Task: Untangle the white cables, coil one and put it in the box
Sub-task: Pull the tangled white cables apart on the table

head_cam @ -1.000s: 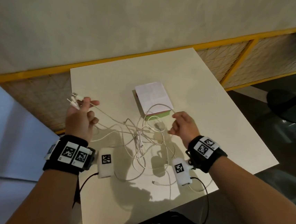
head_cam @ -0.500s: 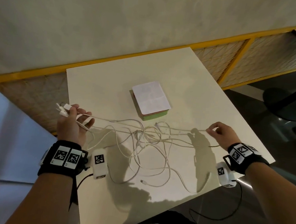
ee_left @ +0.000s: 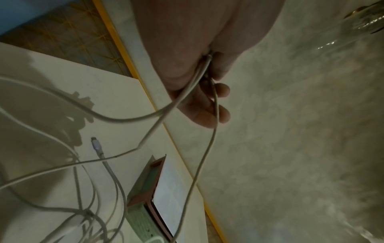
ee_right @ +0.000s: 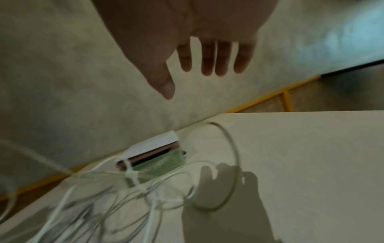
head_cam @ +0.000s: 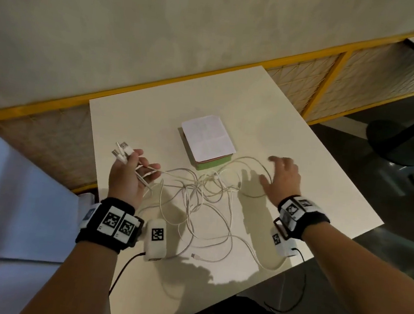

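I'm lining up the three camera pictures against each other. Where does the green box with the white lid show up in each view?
Head: the green box sits at the middle of the table, just beyond the white cables.
Left wrist: box at bottom centre, seen edge-on.
Right wrist: box left of centre, behind the cable tangle.
Shared landmark: the yellow rail along the table's far edge, in all three.

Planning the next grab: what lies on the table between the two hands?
Head view: between the left hand and right hand lies only the white cable tangle, box just behind.
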Demonstrator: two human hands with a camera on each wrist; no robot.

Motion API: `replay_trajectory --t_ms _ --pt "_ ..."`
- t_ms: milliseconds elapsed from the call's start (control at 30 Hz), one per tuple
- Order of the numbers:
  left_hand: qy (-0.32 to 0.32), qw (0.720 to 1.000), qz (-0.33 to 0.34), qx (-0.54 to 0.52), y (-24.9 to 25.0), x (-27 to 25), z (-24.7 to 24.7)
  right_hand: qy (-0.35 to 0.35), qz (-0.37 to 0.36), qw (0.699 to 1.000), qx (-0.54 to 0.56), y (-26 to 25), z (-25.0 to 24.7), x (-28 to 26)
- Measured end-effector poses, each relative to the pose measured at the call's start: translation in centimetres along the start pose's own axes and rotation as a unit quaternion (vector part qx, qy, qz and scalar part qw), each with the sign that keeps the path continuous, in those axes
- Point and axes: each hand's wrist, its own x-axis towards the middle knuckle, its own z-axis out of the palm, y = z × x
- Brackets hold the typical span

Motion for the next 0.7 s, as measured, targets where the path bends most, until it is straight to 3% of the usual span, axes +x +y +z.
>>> replay_trajectory --t_ms 100,200,300,500,600,700 --pt "-0.019 1.000 -0.004 -0.010 -0.1 -0.5 0.7 -0.111 -0.113 0.987 -0.013 -3.5 3.1 -0.6" --pt "-0.024 1.000 -0.010 -0.008 -0.2 -1.0 0.9 -0.244 -0.153 0.957 -0.045 -6.3 6.2 -0.8" --pt "-0.019 1.000 -0.009 -0.008 0.2 -1.0 0.7 -0.263 -0.167 0.943 -0.115 -7.8 7.8 -0.3" --pt "0.030 0.998 0.019 -0.048 1.8 0.3 -1.6 -0.259 -0.146 0.947 -0.125 -6.5 7.3 1.3" --pt "0.058 0.995 0.037 -0.077 2.9 1.0 -2.9 -0.322 -0.091 0.935 -0.116 -4.7 6.3 1.3" --pt "0.081 0.991 0.054 -0.097 3.4 1.7 -3.9 -0.354 -0.095 0.928 -0.071 -3.8 5.1 0.7"
